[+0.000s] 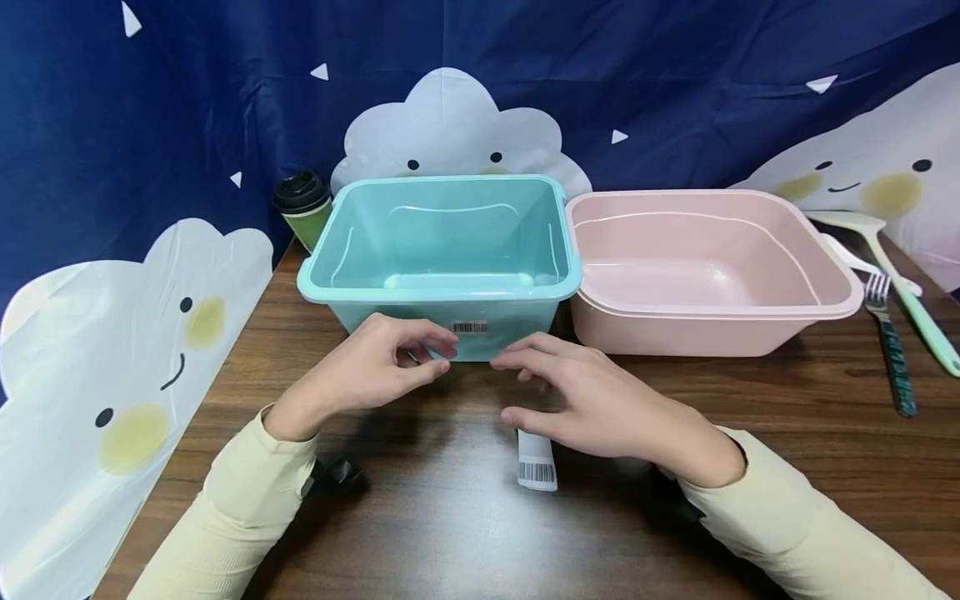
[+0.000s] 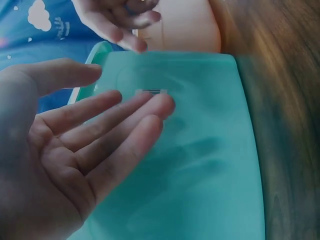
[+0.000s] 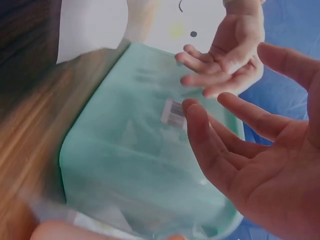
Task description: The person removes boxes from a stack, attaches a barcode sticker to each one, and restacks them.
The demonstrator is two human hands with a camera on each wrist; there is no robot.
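My left hand [image 1: 386,362], holding nothing, hovers before the front wall of a turquoise plastic bin [image 1: 442,296], its fingers loosely bent. Opposite it, my right hand [image 1: 577,392] has its fingers spread and the thumb apart, also with nothing in it. A barcode sticker [image 1: 470,327] on the bin's front shows between the two hands. Below the right thumb lies a white paper strip with a barcode [image 1: 537,467], its far end hidden by that hand. In the left wrist view the left palm [image 2: 65,165] faces the camera, bare.
A pink basin [image 1: 675,333] stands right against the turquoise bin. Behind the bin's left corner is a green cup with a black lid [image 1: 303,204]. On the right lie a fork [image 1: 890,346] and a long mint-handled utensil [image 1: 911,300]. A dark small object [image 1: 341,473] is near the left wrist.
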